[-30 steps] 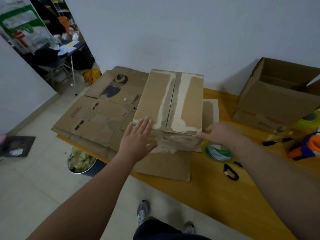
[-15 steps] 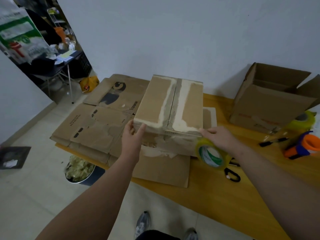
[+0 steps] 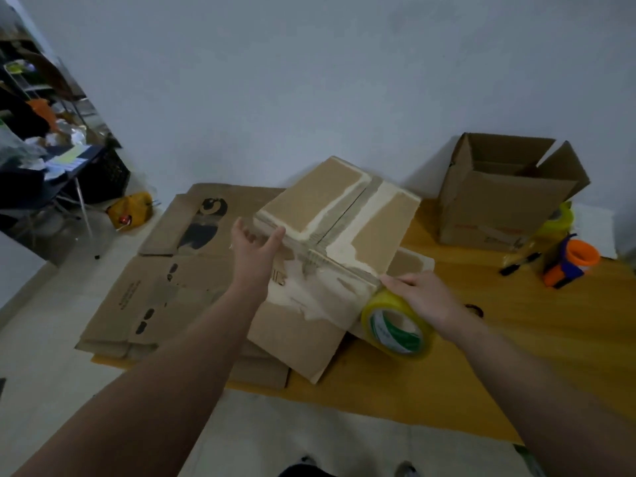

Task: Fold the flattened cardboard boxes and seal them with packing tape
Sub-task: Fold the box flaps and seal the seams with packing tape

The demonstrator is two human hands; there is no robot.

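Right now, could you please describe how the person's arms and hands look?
The left hand and right hand are bare, with no gloves or rings showing; both forearms are uncovered to the frame's edge, no sleeves, watch or bands.

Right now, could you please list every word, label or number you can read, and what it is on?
No text reads clearly.
Folded box: dark characters by the left hand, partly hidden.
Flattened cardboard: black print, blurred.
Open box: red print, blurred.
Tape roll: green label, too small.
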